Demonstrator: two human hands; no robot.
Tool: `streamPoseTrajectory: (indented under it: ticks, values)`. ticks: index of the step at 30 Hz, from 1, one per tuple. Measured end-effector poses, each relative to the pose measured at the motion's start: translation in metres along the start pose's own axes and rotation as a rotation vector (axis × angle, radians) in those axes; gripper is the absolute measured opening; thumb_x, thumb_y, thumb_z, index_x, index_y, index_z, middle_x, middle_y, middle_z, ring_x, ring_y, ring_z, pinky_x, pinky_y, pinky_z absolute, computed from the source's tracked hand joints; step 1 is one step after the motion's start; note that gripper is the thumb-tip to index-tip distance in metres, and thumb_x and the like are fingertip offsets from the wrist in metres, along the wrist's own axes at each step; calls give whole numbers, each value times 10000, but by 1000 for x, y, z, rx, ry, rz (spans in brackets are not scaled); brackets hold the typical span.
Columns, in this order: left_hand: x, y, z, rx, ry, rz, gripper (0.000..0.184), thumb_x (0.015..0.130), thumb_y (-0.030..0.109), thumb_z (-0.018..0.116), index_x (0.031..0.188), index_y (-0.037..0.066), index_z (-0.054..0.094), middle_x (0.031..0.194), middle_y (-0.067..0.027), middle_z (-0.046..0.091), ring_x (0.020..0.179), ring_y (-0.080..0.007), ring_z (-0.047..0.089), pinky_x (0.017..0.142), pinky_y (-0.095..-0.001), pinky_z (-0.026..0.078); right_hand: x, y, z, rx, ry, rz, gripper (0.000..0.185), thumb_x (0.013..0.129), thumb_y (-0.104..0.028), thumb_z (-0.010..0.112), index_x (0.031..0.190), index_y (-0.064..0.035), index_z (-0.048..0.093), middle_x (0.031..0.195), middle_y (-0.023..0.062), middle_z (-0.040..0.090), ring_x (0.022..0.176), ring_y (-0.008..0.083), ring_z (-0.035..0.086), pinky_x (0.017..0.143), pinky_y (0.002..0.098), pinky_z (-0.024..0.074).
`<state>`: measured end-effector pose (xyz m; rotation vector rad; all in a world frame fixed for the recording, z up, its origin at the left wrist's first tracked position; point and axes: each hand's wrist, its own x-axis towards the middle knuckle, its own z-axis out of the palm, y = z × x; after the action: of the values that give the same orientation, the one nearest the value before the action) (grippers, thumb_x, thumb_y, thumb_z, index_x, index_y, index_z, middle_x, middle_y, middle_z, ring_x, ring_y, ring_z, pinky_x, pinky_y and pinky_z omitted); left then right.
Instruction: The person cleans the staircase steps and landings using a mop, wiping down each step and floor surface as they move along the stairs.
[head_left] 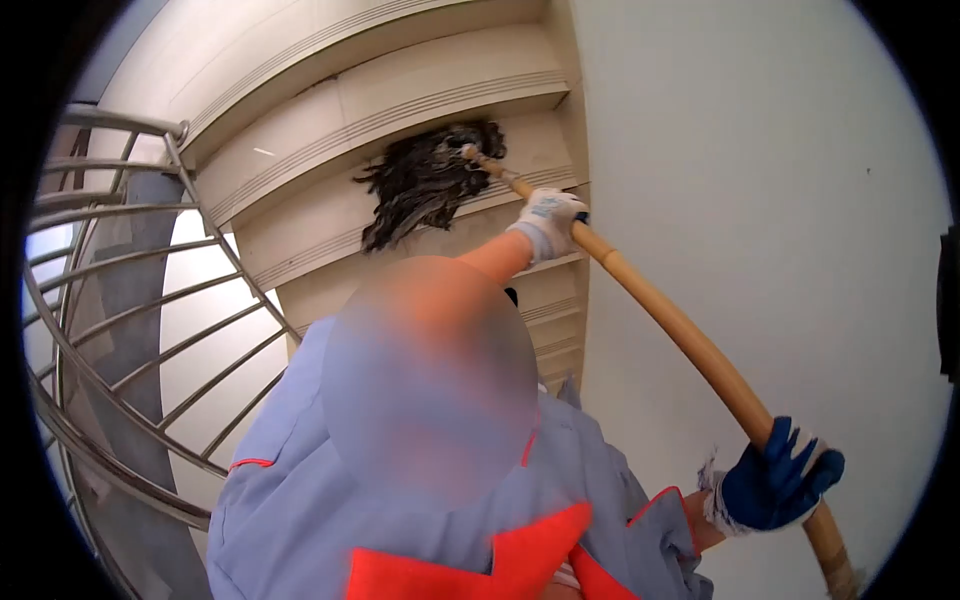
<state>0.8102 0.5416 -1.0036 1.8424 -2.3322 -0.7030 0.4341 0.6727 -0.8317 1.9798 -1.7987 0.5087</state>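
My left hand (550, 222), in a white glove, is closed around the upper part of a long wooden pole (665, 315), near the mop head. Farther down the pole at the lower right, my right hand (778, 478) grips it in a white glove with a blue palm and fingers. The pole runs from the mop head to the lower right edge of the view. Dark, stringy strands of the mop head (425, 185) lie spread over a beige stair step (310, 220).
Beige stairs with grooved edges (430, 105) fill the top and continue below the left hand. A curved metal railing (215, 285) stands at left. A pale wall (760, 190) borders the stairs at right. A grey-blue garment with red trim (290, 490) fills the lower middle.
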Motion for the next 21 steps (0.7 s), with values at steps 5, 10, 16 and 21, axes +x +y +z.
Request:
streamPoseTrajectory:
  ticks: [5,10,16,21]
  values:
    - [34,32,14,42,-253,71,212,639,210,684,828,141,620,830,-68,630,885,-282,593,785,-374,460,-16,0,-43,-386,-163,-115,540,793,-138,697,1251,-7,443,1263,104,505,1030,211,590,894,342,508]
    - [37,75,30,-18,-419,158,214,663,222,652,859,137,635,818,-88,644,847,-275,621,743,-370,484,-60,52,-42,-71,-25,208,499,735,-135,750,1158,-4,519,1229,106,527,1038,203,581,910,375,501]
    - [31,80,30,79,-577,168,233,677,254,639,872,126,652,824,-98,658,826,-276,635,741,-366,495,-82,91,-28,-16,-63,-23,303,800,-229,648,1075,-104,622,1104,134,570,1005,297,548,786,463,505]
    - [-13,22,6,130,-524,28,239,669,279,645,845,117,661,814,-108,659,817,-283,634,726,-359,500,-41,-9,18,1412,388,1147,255,884,-191,536,1121,-96,545,829,8,507,695,138,481,657,344,461]
